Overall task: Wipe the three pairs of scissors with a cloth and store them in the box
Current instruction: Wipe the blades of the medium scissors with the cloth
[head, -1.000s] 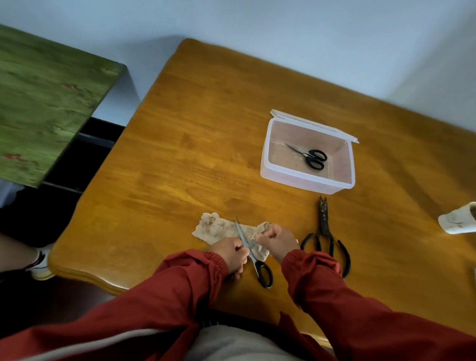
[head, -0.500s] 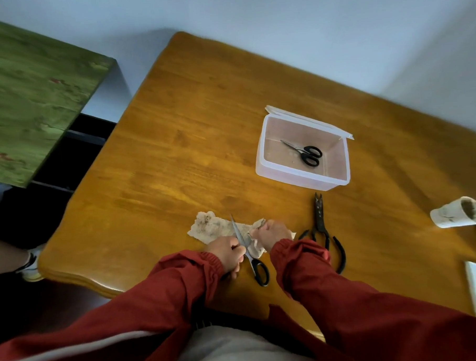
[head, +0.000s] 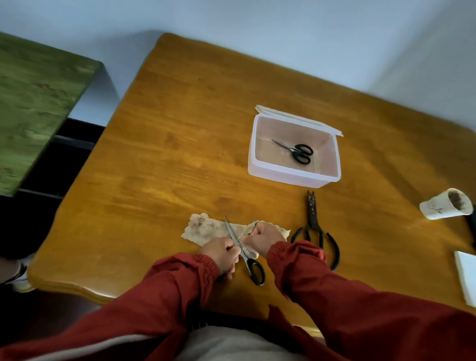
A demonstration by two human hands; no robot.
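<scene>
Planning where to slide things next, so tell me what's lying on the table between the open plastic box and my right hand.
In the head view, only bare wooden table lies between the plastic box and the right hand. The large dark scissors lie just to the right of that stretch.

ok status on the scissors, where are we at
Left hand shut on second scissors; right hand rubbing cloth along blade. One pair in box, large pair waiting beside it. Nothing blocking the box.
</scene>
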